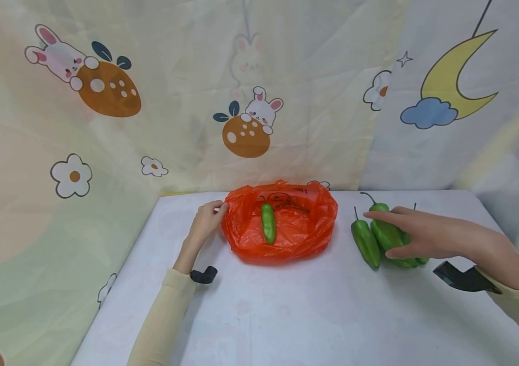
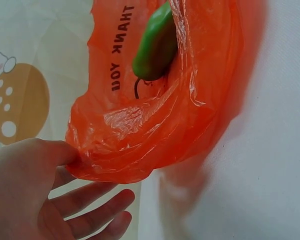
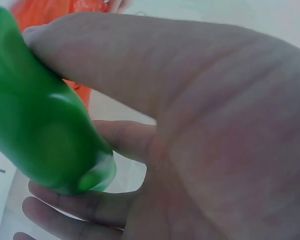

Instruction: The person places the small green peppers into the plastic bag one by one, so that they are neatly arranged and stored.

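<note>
My left hand (image 1: 205, 222) pinches the left rim of a red plastic bag (image 1: 245, 249) between thumb and index finger; its other fingers stay loose in the left wrist view. Inside the spread bag lies one green pepper (image 1: 268, 223), stem toward the back. Above the pile at the right, my right hand (image 1: 428, 234) has thumb and index finger apart around a green pepper (image 1: 385, 234). That pepper (image 3: 45, 125) looms close in the right wrist view, with fingers partly behind it. Another pepper (image 1: 365, 244) lies just left of it; others are partly hidden beneath the hand.
The white table (image 1: 277, 310) ends at the back against a hanging cloth (image 1: 186, 101) printed with rabbits, flowers and a moon. The bag stands close to that back edge. A black strap (image 1: 465, 277) sits at the right wrist, another strap (image 1: 204, 275) at the left.
</note>
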`<action>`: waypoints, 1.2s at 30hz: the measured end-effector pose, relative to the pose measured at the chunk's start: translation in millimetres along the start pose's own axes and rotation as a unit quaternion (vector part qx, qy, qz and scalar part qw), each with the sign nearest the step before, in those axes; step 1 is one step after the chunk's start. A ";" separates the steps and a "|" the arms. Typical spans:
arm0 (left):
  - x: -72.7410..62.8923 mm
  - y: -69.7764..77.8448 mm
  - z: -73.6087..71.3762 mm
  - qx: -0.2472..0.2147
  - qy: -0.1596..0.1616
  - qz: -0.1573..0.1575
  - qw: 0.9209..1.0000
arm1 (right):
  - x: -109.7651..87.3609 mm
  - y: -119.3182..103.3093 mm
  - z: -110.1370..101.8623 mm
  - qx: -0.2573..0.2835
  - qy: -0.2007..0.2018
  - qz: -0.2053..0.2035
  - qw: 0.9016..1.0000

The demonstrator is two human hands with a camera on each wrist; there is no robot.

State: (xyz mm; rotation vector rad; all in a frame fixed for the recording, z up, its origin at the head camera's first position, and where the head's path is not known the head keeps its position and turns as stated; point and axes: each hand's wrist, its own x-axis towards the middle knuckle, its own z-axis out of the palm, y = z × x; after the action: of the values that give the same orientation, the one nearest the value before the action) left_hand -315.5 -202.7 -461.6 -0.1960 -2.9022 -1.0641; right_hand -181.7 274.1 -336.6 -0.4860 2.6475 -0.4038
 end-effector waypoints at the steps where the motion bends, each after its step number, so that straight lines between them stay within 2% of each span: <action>1: -0.3 0.2 -0.1 0.000 0.000 0.001 1.000 | -0.1 -2.5 -0.3 0.001 0.000 -0.002 1.000; 11: -0.7 -1.1 -0.9 -0.001 -0.003 -0.001 1.000 | -1.3 -26.2 -0.3 0.015 -0.020 -0.008 1.000; 18: -0.5 -2.2 2.1 -0.007 -0.002 0.003 1.000 | 0.9 -37.0 -2.4 0.002 -0.017 -0.023 1.000; 30: 0.7 -2.6 3.7 -0.007 -0.003 -0.002 1.000 | 16.4 -58.2 -7.6 -0.006 -0.031 -0.028 0.999; 36: 1.6 -3.1 3.3 -0.003 -0.001 -0.010 1.000 | 21.5 -64.0 -9.8 -0.010 -0.029 -0.048 0.998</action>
State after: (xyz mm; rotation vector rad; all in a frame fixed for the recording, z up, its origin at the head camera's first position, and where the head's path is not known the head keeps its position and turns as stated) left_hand -317.5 -202.8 -466.0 -0.1677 -2.9095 -1.0749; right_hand -187.0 210.2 -313.1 -0.6248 2.5819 -0.3871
